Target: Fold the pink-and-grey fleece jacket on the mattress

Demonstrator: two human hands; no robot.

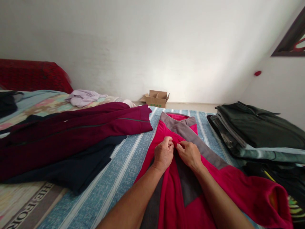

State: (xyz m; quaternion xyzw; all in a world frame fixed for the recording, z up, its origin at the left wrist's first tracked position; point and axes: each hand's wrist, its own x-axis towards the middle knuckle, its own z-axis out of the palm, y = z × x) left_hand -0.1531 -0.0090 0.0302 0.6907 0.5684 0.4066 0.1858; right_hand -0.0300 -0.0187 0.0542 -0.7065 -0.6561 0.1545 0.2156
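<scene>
A pink-red jacket [171, 194] with grey panels lies spread on the bed before me, its grey collar [189, 121] at the far end. One sleeve [252, 187] stretches out to the right, its cuff opening toward me. Near the upper middle of the jacket, my left hand [164, 152] is closed with its fingers pinching the fabric. Just beside it, my right hand [189, 154] pinches the same garment, a small gap between the two hands. The cloth between them is bunched a little. My forearms cover parts of the jacket's lower body.
Maroon trousers [78, 127] lie over dark navy clothing [95, 159] on the left. A stack of folded dark clothes [259, 127] stands at the right. Beyond the striped blue sheet [133, 156], an open cardboard box [156, 98] sits by the wall. A pale lilac cloth [84, 97] lies farther left.
</scene>
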